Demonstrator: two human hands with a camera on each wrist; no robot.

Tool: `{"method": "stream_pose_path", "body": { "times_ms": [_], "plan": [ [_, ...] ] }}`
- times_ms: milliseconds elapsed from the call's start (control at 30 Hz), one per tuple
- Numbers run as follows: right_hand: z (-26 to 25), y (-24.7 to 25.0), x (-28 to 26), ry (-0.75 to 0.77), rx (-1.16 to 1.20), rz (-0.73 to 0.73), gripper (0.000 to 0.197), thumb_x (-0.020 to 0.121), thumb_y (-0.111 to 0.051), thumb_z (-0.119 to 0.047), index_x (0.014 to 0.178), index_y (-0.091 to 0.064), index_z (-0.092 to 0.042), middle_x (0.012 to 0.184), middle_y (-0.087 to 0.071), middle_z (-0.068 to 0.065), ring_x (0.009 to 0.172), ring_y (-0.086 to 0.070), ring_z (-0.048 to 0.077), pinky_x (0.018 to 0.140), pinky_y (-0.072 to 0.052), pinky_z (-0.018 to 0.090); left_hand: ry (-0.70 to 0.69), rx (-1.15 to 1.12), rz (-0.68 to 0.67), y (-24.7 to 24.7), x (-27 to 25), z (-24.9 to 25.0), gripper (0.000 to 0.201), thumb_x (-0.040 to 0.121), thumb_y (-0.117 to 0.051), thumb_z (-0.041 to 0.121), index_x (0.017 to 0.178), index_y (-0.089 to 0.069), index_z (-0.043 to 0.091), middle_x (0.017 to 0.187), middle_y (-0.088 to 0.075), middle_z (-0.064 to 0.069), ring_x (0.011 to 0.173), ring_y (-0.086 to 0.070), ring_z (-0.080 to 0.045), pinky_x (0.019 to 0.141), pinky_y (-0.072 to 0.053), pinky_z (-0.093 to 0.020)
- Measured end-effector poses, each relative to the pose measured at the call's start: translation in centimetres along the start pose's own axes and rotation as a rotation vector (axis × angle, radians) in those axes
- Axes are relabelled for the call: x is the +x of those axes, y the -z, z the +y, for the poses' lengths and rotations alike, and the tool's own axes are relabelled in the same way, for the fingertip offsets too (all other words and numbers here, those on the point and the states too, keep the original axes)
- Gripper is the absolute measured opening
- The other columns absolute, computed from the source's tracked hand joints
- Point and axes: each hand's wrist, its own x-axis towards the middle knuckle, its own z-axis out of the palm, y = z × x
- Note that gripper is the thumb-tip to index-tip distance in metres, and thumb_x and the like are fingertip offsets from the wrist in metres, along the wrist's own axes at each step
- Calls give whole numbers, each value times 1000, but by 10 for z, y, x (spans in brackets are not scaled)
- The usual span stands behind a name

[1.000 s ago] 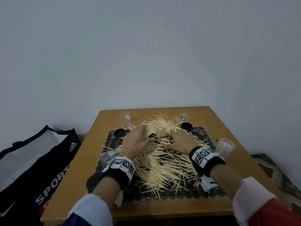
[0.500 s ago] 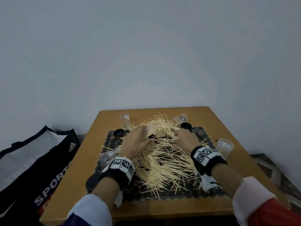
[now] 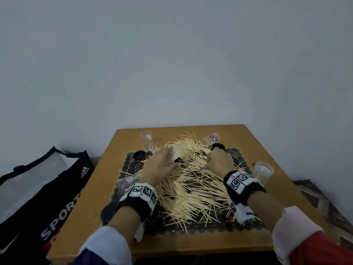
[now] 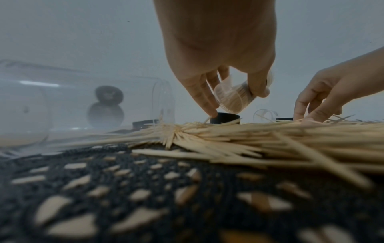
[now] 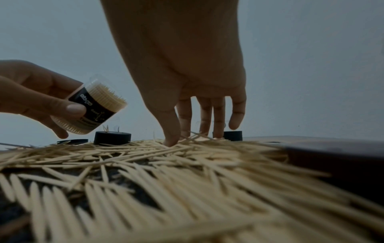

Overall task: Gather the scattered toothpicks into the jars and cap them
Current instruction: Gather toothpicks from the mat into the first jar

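Wooden table (image 3: 271,148) under dark lace mat (image 3: 133,165), toothpicks (image 3: 191,188); wall (image 3: 172,64) seemingly grey.

Pale toothpicks (image 3: 191,188) lie scattered in a wide heap across the middle of the counter. A full jar (image 3: 178,154) with a black label is held tilted at 11 o'clock of the heap. Clear jars: one upright (image 3: 146,140) at 11, one lying (image 3: 211,139) at 1, one upright (image 3: 262,172) at 3. Black caps (image 3: 139,155) sit at 10 and 1.

Toothpicks (image 3: 191,186) blanket the mat (image 3: 133,161); caps (image 3: 139,155) and jars (image 3: 146,140) crowd its edges.
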Motion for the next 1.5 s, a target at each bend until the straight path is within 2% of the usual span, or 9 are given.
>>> {"method": "stream_pose_path", "body": {
  "times_ms": [100,367,600,767,933,1067,1200,1400,1500],
  "plan": [
    [1,-2,2,17,-52,-16,37,86,-69,-40,114,-65,-16,120,-55,3,116,-49,23,103,-33,44,-3,-1,2,1,0,0,68,85,-65,53,136,-49,10,124,-61,-2,108,-57,-17,88,-46,-30],
    [-3,-2,1,50,-28,-101,37,86,-70,-36,115,-65,-14,112,-66,3,109,-58,23,108,-25,45,2,-2,-13,-1,0,-2,67,85,-66,53,134,-50,11,124,-61,-2,108,-58,-17,89,-48,-31],
    [-3,3,-2,103,-75,6,10,90,-65,-21,98,-68,-17,99,-67,1,103,-57,23,106,-26,42,3,1,-6,0,-1,-1,69,84,-66,55,134,-50,12,125,-61,-2,109,-57,-17,90,-48,-32],
    [-1,1,-1,145,-71,57,15,96,-56,-25,94,-67,-15,90,-69,1,92,-61,22,110,-24,44,7,14,0,1,-1,0,66,84,-67,54,133,-51,12,124,-61,-2,109,-58,-17,89,-47,-30],
    [-3,0,1,182,43,217,17,96,-57,-27,89,-71,-19,84,-69,-1,89,-60,21,96,-31,37,23,21,15,2,0,1,61,86,-67,49,131,-53,11,122,-62,-3,108,-57,-17,86,-45,-28],
    [0,-2,3,213,197,353,18,96,-57,-26,96,-73,-18,89,-69,-3,82,-52,13,100,-30,36,29,34,20,1,0,0,59,87,-65,49,130,-52,11,121,-62,-2,107,-57,-17,82,-41,-25],
    [2,-4,7,272,278,454,16,92,-62,-29,98,-74,-21,90,-61,-8,98,-50,21,91,-33,32,33,41,11,0,0,-2,60,87,-65,49,131,-51,11,123,-61,-2,109,-57,-17,85,-44,-27],
    [2,-4,8,371,288,397,16,94,-61,-18,104,-74,-19,105,-68,-4,97,-41,4,100,-27,38,27,44,1,0,0,-2,62,91,-60,50,137,-47,11,128,-59,-4,115,-54,-19,93,-46,-34],
    [1,-4,7,398,306,455,14,92,-64,-16,101,-75,-17,102,-70,-1,98,-50,11,100,-29,41,13,57,-22,0,0,-1,62,92,-59,48,140,-44,11,131,-57,-4,118,-53,-19,96,-45,-35]
  ]
}}
